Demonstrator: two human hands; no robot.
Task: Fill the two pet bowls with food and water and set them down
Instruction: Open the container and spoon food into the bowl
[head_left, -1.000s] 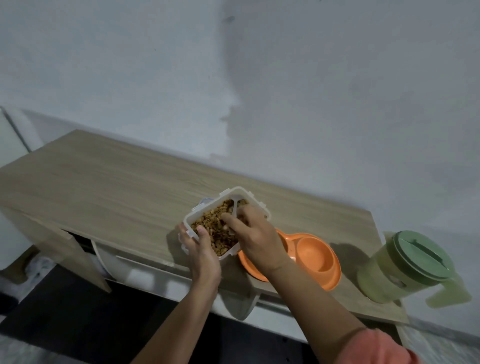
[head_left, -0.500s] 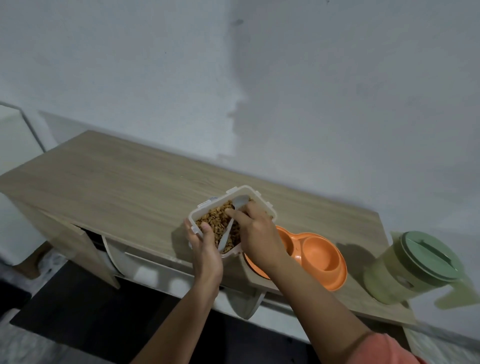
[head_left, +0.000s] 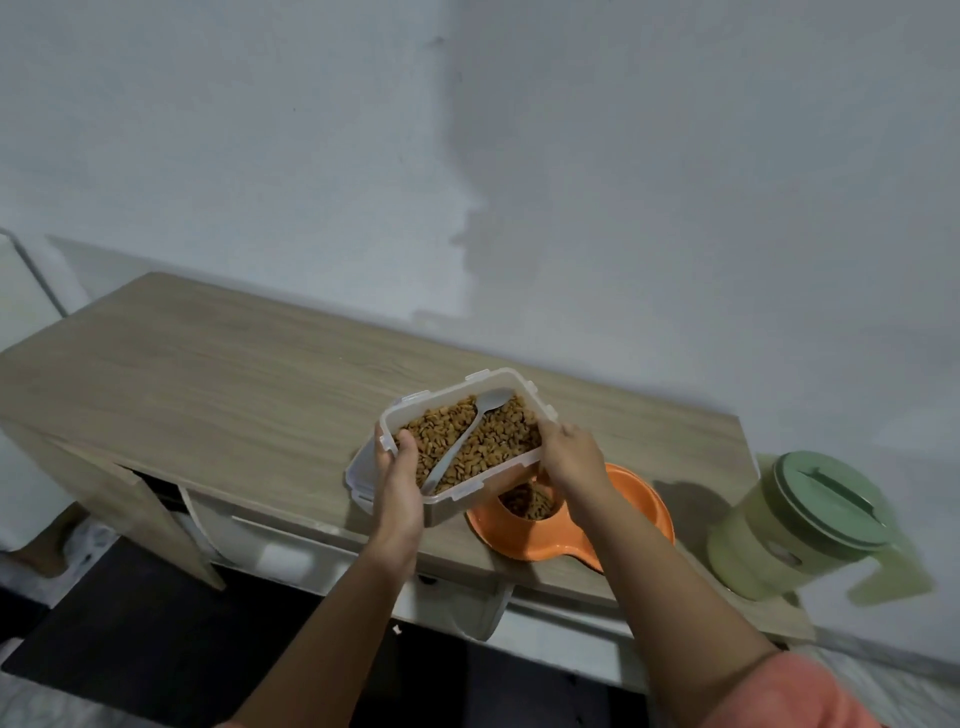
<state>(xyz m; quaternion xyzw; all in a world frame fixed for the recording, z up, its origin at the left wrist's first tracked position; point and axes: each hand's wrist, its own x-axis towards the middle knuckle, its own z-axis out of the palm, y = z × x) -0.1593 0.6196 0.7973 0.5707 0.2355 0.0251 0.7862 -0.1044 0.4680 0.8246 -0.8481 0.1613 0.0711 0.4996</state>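
Note:
A clear plastic container (head_left: 501, 470) full of brown kibble is held a little above the wooden table (head_left: 218, 384). A white spoon (head_left: 462, 434) lies loose on the kibble. My left hand (head_left: 400, 486) grips the container's near left side, thumb over the rim. My right hand (head_left: 571, 457) grips its right end. Under the container's right end sits an orange double pet bowl (head_left: 639, 519). Its left cup (head_left: 530, 501) holds kibble. The right cup is hidden by my right forearm.
A green lidded pitcher (head_left: 800, 525) with a handle stands at the table's right end. A grey-white wall runs behind the table. White furniture parts show under the table's front edge, above a dark floor.
My right hand let go of the spoon, which now lies in the kibble, and took the container's right end. The container has lifted and shifted left, uncovering kibble in the bowl's left cup.

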